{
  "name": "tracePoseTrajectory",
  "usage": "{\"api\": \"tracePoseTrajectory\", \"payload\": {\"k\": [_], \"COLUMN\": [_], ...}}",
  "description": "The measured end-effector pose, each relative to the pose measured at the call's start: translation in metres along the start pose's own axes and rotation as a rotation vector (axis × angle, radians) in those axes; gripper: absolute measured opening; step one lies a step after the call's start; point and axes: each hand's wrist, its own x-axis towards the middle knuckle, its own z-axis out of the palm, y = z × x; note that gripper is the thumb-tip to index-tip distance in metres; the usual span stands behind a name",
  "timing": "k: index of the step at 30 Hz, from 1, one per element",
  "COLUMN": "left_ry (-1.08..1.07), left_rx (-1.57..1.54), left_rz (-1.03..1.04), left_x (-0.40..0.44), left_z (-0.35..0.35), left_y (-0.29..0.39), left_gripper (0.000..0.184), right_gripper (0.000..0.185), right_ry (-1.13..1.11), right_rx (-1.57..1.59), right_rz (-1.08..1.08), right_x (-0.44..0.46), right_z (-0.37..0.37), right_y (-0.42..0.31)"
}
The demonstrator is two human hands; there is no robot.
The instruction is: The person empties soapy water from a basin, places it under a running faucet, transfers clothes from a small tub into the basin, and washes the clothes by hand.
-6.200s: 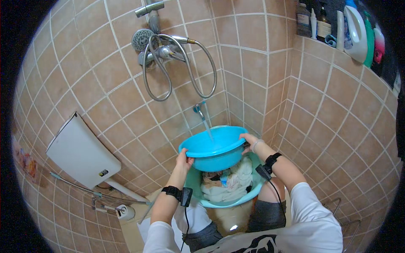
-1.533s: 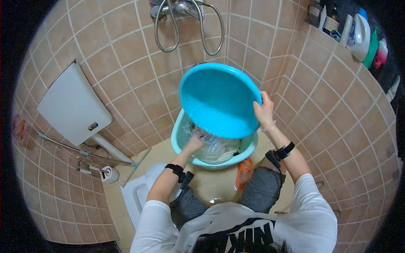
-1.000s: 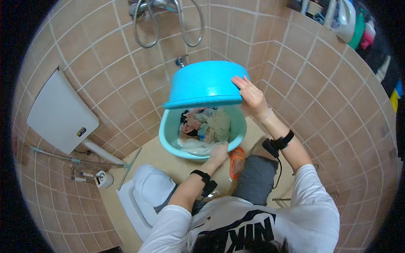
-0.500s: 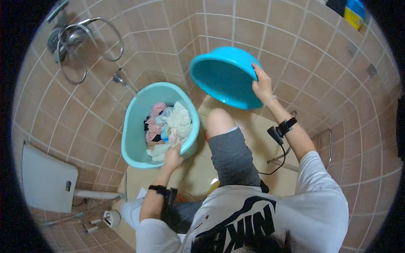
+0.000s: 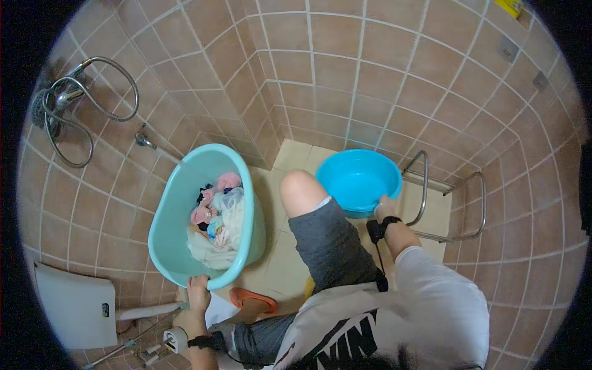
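My left hand [image 5: 198, 291] is closed on the near rim of a pale turquoise tub [image 5: 161, 250]. Inside the tub lies a heap of wet-looking clothes [image 5: 223, 225], in white, pink, light blue and dark colours. To the right, a round bright blue basin [image 5: 354, 179] sits upright on the tiled floor. My right hand [image 5: 386, 206] grips its near right rim, with the fingers partly hidden. Above the tub's far left side, a wall tap [image 5: 145, 140] sends a pale stream toward the tub.
A shower mixer with a looped metal hose [image 5: 126, 92] hangs on the left wall. Beside the basin stands a bent metal rail [image 5: 425, 179]. A white cistern [image 5: 77, 308] and toilet paper roll [image 5: 176, 339] are at lower left. An orange slipper [image 5: 253, 300] shows below my bent leg.
My right hand has brought the tilted blue basin down and toward me, and it now rests level on the floor. My left hand has shifted left along the tub's near rim.
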Motion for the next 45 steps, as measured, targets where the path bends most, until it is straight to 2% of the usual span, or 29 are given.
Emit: {"api": "tracePoseTrajectory", "payload": {"k": [1, 3, 4, 6, 7, 9, 11, 13, 14, 15, 16, 17, 19, 21, 22, 24, 25, 27, 29, 31, 33, 37, 39, 41, 43, 45], "left_ry": [0.003, -0.021, -0.026, 0.042, 0.049, 0.179, 0.277, 0.442, 0.471, 0.435, 0.380, 0.414, 0.511, 0.701, 0.710, 1.061, 1.089, 1.153, 1.195, 1.209, 1.320, 1.233, 1.262, 1.289, 1.250, 1.116], "left_rx": [-0.001, 0.008, 0.009, 0.038, 0.043, -0.162, -0.196, -0.480, -0.474, -0.950, -1.440, -1.443, -1.456, -1.429, -1.427, -1.052, -1.060, -1.101, -1.119, -1.097, -1.260, -1.288, -1.311, -1.256, -1.384, -1.295], "left_rz": [-0.008, -0.125, -0.139, -0.245, -0.275, -0.393, -0.521, -0.708, -0.733, -0.927, -1.078, -1.080, -1.201, -1.018, -1.015, -0.940, -0.921, -0.962, -1.041, -1.048, -1.176, -1.294, -1.189, -1.142, -1.123, -1.047], "left_x": [0.001, -0.005, -0.008, -0.012, -0.015, -0.022, -0.024, -0.024, -0.021, -0.011, -0.005, -0.002, 0.009, 0.019, 0.024, 0.036, 0.039, 0.041, 0.040, 0.042, 0.050, 0.047, 0.055, 0.052, 0.053, 0.049], "left_z": [-0.004, -0.010, -0.012, -0.017, -0.015, 0.001, 0.028, 0.061, 0.040, 0.007, -0.010, -0.007, 0.022, 0.071, 0.065, 0.040, 0.038, 0.036, 0.033, 0.035, 0.039, 0.041, 0.020, 0.037, 0.031, 0.053], "left_y": [0.006, 0.021, 0.030, 0.041, 0.039, 0.030, 0.010, -0.033, -0.024, -0.003, 0.012, 0.017, 0.011, -0.004, 0.006, 0.034, 0.032, 0.033, 0.039, 0.040, 0.039, 0.033, 0.034, 0.018, 0.006, -0.026], "left_gripper": [0.026, 0.044, 0.044, 0.068, 0.068, 0.083, 0.080, 0.073, 0.073, 0.068, 0.064, 0.064, 0.057, 0.054, 0.054, 0.054, 0.055, 0.055, 0.053, 0.052, 0.051, 0.054, 0.055, 0.054, 0.054, 0.054], "right_gripper": [0.037, 0.048, 0.048, 0.032, 0.028, 0.037, 0.057, 0.072, 0.073, 0.074, 0.075, 0.077, 0.076, 0.074, 0.072, 0.068, 0.067, 0.062, 0.054, 0.056, 0.055, 0.050, 0.051, 0.051, 0.046, 0.047], "right_ry": [-0.008, 0.207, 0.199, -0.225, -0.449, -0.626, -0.355, -0.527, -0.559, -0.584, -0.698, -0.809, -1.062, -1.072, -1.069, -1.010, -0.958, -0.962, -0.887, -0.896, -0.907, -0.928, -0.909, -0.901, -0.823, -0.795], "right_rx": [-0.002, -0.198, -0.210, -1.005, -1.361, -1.413, -0.171, -0.341, -0.337, -0.326, -0.329, -0.329, -0.458, -0.847, -0.977, -1.161, -1.210, -1.233, -0.907, -0.835, -0.795, -0.889, -0.892, -0.911, -0.842, -0.844], "right_rz": [-0.003, 0.553, 0.554, -0.096, -0.473, -0.642, 0.144, -0.021, -0.197, -0.373, -0.473, -0.573, -0.740, -0.949, -0.964, -0.958, -0.942, -0.888, -0.654, -0.653, -0.681, -0.679, -0.711, -0.725, -0.729, -0.764], "right_x": [0.010, 0.028, 0.033, 0.048, 0.046, 0.055, 0.064, -0.009, 0.000, 0.005, -0.033, -0.078, -0.120, -0.206, -0.222, -0.235, -0.242, -0.198, -0.235, -0.227, -0.215, -0.222, -0.214, -0.213, -0.215, -0.205], "right_z": [0.007, 0.023, 0.025, 0.029, 0.035, 0.061, 0.139, 0.161, 0.200, 0.236, 0.244, 0.253, 0.309, 0.297, 0.314, 0.337, 0.343, 0.414, 0.377, 0.382, 0.386, 0.367, 0.369, 0.355, 0.344, 0.331], "right_y": [0.009, 0.036, 0.047, 0.061, 0.055, 0.007, -0.018, -0.131, -0.142, -0.150, -0.181, -0.207, -0.208, -0.224, -0.203, -0.158, -0.136, -0.051, -0.079, -0.072, -0.065, -0.080, -0.071, -0.059, -0.059, -0.042]}}
